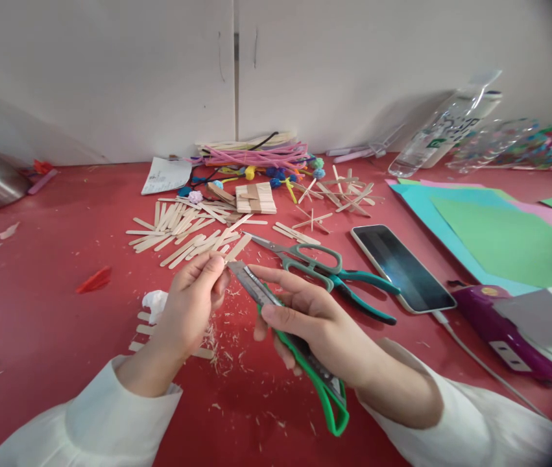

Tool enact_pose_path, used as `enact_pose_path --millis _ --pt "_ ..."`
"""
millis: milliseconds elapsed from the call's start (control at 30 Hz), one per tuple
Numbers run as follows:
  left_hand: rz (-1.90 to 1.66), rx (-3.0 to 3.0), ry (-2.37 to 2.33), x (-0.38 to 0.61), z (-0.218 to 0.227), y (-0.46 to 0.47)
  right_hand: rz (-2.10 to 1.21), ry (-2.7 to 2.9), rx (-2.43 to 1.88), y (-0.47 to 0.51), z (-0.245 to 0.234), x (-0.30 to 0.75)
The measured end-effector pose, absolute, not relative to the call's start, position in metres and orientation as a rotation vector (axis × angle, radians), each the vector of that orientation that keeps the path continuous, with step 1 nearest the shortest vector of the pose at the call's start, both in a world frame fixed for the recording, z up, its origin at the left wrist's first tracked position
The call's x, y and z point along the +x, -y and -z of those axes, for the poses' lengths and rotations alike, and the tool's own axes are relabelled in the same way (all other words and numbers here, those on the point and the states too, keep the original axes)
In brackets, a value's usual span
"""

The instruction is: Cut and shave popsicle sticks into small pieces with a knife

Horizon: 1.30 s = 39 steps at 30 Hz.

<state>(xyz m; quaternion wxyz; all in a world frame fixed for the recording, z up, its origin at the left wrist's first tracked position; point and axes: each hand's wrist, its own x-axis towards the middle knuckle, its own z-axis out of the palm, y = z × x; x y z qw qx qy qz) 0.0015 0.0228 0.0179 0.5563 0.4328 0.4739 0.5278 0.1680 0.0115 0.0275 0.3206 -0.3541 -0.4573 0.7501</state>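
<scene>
My left hand (196, 295) is closed in a pinch on a wooden craft stick (239, 248), whose lower part is hidden by the fingers. My right hand (312, 318) grips a green and grey utility knife (300, 353), with the index finger stretched along its front. The knife's blade end meets the stick at my left fingertips. Wood shavings (222, 340) are scattered on the red table beneath both hands. Under my left wrist lie several more craft sticks (145, 329) and a crumpled white tissue (155, 303).
Beyond my hands are loose craft sticks (178, 224), a banded stick bundle (255, 198) and pink pipe cleaners (256, 154). Scissors (312, 258), teal-handled pliers (366, 295) and a phone (402, 266) lie to the right. Farther right are coloured paper sheets (490, 227), a purple device (509, 331) and a bottle (445, 126).
</scene>
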Motion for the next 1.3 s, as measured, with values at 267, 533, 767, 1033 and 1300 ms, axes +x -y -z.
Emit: enact_pose_path --millis 267,533,767,1033,1300 --pt "-1.273 0.844 -1.075 0.003 -0.022 -0.025 -2.078 1.135 -0.884 -0.013 -0.029 0.170" --pt "-1.298 0.859 -1.076 0.003 -0.018 -0.023 -1.407 1.689 -1.053 -0.002 -0.020 0.168" --pt "-1.269 0.970 -1.070 0.005 -0.017 -0.021 -1.278 1.753 -1.090 -0.001 -0.016 0.169" --pt "-1.257 1.013 -1.069 0.008 -0.019 -0.019 -1.466 1.612 -1.021 -0.003 -0.019 0.166" --pt "-1.333 1.084 -1.153 0.015 -0.017 -0.013 -1.301 1.674 -1.064 0.001 -0.012 0.163"
